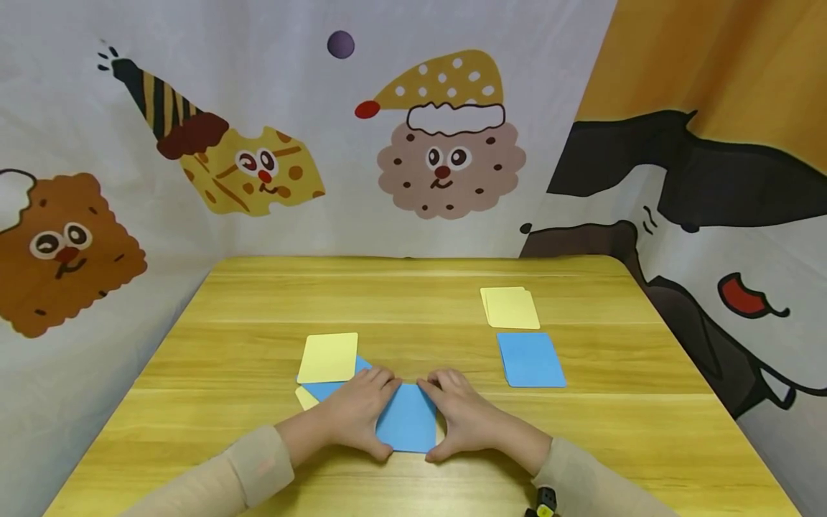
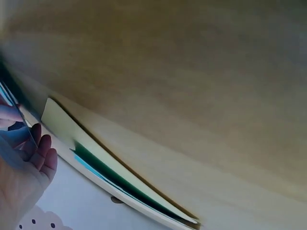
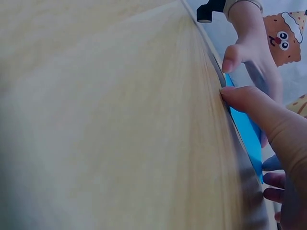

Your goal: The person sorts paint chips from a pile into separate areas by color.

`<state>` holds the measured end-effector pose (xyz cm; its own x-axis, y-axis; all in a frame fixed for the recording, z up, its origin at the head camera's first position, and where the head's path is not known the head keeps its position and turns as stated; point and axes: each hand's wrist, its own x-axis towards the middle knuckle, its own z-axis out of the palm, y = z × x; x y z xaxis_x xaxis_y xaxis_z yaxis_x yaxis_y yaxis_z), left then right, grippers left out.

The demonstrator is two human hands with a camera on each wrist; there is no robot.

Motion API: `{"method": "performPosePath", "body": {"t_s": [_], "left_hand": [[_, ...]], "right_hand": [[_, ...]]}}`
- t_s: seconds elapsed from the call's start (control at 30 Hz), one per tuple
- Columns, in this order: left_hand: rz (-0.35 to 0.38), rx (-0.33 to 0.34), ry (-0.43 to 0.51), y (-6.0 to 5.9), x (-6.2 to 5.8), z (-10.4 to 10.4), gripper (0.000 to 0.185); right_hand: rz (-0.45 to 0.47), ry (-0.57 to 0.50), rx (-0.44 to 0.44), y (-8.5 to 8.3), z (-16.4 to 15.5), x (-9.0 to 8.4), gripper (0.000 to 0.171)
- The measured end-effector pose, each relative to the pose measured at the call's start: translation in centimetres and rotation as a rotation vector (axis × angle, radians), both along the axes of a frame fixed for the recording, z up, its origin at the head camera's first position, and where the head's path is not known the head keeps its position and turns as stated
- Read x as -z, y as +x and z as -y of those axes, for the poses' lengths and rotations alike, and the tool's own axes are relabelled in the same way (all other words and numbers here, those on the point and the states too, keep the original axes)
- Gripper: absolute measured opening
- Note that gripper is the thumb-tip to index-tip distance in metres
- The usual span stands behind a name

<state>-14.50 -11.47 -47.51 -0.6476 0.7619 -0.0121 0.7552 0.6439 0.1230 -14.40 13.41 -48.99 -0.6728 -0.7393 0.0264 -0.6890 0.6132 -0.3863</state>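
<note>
A blue card (image 1: 407,427) lies flat at the near middle of the wooden table (image 1: 258,301). My left hand (image 1: 367,416) grips its left edge and my right hand (image 1: 452,418) grips its right edge, thumbs at the near corners and fingers curled over the far corners. In the right wrist view the right hand's (image 3: 278,139) thumb tip presses the table at the blue card's (image 3: 247,132) edge, with the left hand (image 3: 254,52) beyond. The left wrist view shows the left hand (image 2: 24,172) beside a yellow card (image 2: 62,120).
Just left of my hands a yellow card (image 1: 329,357) overlaps another blue card (image 1: 323,389) and a yellow one (image 1: 306,397). At the right lie a small yellow stack (image 1: 512,307) and, nearer, a blue stack (image 1: 531,359). Cartoon-printed cloth walls surround the table.
</note>
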Motion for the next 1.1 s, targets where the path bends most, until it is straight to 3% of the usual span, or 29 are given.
{"method": "performPosePath", "body": {"t_s": [0.53, 0.8, 1.1], "left_hand": [[-0.023, -0.023, 0.048, -0.6, -0.6, -1.4, 0.106], [-0.062, 0.016, 0.069, -2.2, -1.1, -4.3, 0.107], [-0.08, 0.036, 0.061, -3.7, -0.9, -8.0, 0.11]], "right_hand": [[0.007, 0.004, 0.063, -0.3, -1.4, -0.7, 0.113], [-0.022, -0.013, 0.109, -1.1, -4.1, -1.9, 0.114], [-0.081, -0.027, 0.121, -2.3, -8.1, -2.2, 0.112]]}}
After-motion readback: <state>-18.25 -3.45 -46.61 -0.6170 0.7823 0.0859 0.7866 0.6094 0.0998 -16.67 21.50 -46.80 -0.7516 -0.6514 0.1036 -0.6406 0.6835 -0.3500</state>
